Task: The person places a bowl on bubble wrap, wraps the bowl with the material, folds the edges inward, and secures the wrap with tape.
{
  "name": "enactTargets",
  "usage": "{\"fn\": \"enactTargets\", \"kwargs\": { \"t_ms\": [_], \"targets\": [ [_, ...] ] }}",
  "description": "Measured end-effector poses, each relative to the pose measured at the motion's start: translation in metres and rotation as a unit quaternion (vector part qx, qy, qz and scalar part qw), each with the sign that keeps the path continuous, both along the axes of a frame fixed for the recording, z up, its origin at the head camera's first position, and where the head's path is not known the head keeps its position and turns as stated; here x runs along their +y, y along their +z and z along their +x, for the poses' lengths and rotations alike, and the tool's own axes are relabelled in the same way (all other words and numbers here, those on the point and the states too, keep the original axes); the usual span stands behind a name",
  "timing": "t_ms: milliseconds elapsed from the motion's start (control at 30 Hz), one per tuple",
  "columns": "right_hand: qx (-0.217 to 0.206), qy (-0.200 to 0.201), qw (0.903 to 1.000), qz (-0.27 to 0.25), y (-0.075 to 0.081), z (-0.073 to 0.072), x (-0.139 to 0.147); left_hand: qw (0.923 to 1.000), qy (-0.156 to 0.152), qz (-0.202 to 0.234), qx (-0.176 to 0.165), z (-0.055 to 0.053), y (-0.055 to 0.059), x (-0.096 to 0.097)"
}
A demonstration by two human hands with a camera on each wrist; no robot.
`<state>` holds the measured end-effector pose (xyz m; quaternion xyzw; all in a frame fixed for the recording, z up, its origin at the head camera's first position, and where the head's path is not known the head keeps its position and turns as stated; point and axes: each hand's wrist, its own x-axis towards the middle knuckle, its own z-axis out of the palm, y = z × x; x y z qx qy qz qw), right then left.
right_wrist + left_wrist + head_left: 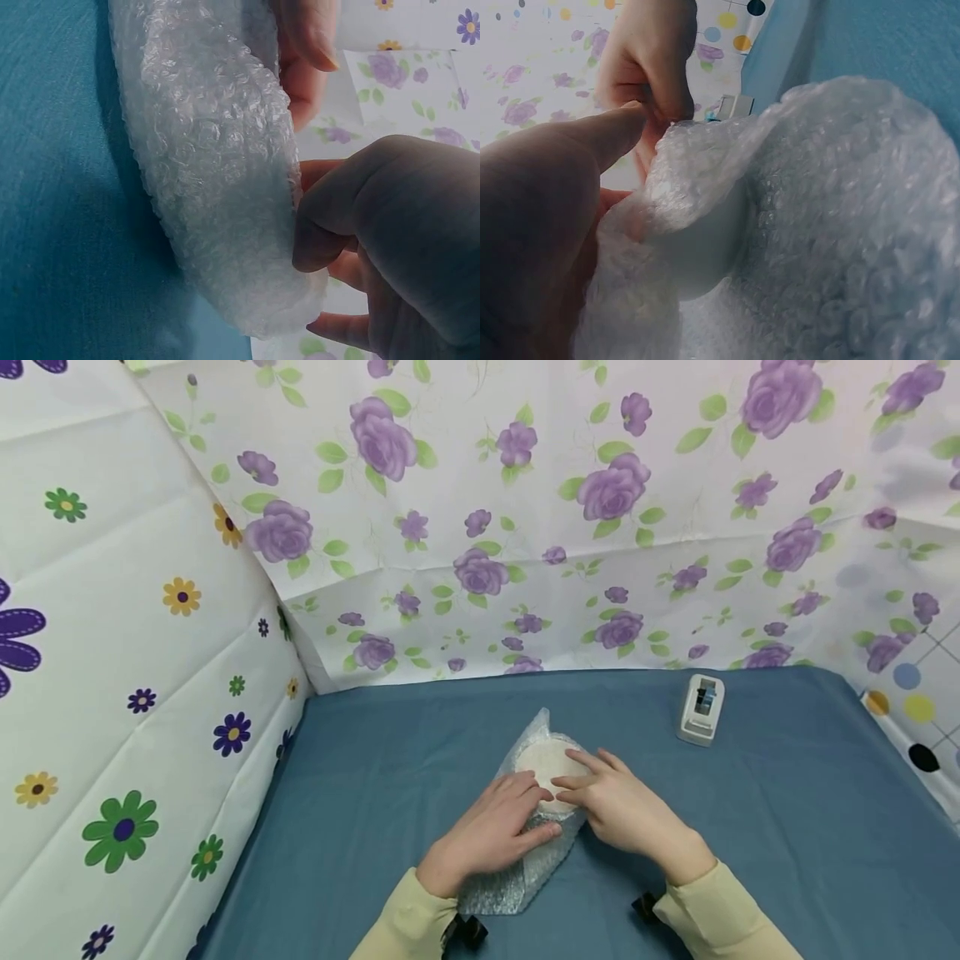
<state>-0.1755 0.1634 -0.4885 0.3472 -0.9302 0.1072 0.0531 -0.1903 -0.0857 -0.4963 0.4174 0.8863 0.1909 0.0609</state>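
So the wrap (498, 893) is mid-cloth (375, 760), pale dish (543, 756) toward its far end. Left hand (498, 822) is on them, thumb splayed; right hand (626, 802) has fingers spread at the dish. White gadget (701, 712) sits far right.

- A round, pale, smooth-sided piece (537, 760), perhaps a bowl, its circular face turned upward, partly wrapped.
- Clear bubble wrap (504, 892), crumpled, lying on the tabletop (360, 802), folded up around the piece.

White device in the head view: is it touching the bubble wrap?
No, the white device lies apart on the blue cloth beyond the right hand, with bare cloth between it and the bubble wrap.
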Motion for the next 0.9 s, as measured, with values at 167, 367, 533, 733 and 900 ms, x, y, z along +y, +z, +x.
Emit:
{"fn": "enactTargets", "kwargs": {
  "t_ms": [167, 367, 533, 733, 900],
  "targets": [
    [0.001, -0.01, 0.9999, 0.008, -0.0033, 0.0009, -0.002, 0.9994, 0.021, 0.013, -0.026, 0.0004, 0.0027, -0.0019],
    [-0.011, -0.033, 0.9994, 0.004, -0.0061, 0.0042, -0.0055, 0.9992, 0.021, 0.017, -0.028, 0.0003, 0.0038, -0.0026],
    [-0.01, -0.047, 0.9988, 0.005, -0.0082, 0.0059, -0.0078, 0.9994, 0.015, 0.018, -0.024, -0.0002, 0.0044, -0.0028],
    [-0.013, -0.056, 0.9984, 0.004, -0.0096, 0.0067, -0.009, 0.9996, 0.006, 0.017, -0.023, -0.0012, 0.0069, -0.0043],
    [-0.016, -0.062, 0.9979, 0.004, -0.0099, 0.0077, -0.0098, 0.9995, 0.005, 0.015, -0.026, -0.0021, 0.0076, -0.0056]
  ]
}}
